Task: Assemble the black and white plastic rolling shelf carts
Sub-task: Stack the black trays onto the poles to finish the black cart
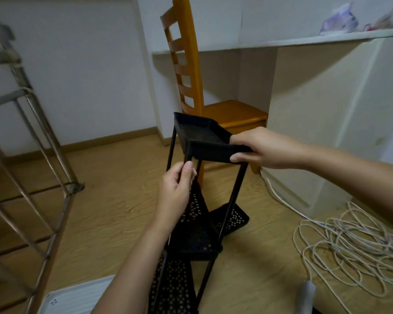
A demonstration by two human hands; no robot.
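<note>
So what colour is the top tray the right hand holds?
The top tray is black, perforated; head view.

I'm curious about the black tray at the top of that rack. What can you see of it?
The top black tray looks like matt plastic: a shallow rectangle with raised walls and a floor pierced by many small holes. It sits slightly tilted on thin black poles at its corners, above a lower tray. The right hand grips its near right corner, thumb on the outer wall. The left hand pinches a pole just beneath it.
</note>
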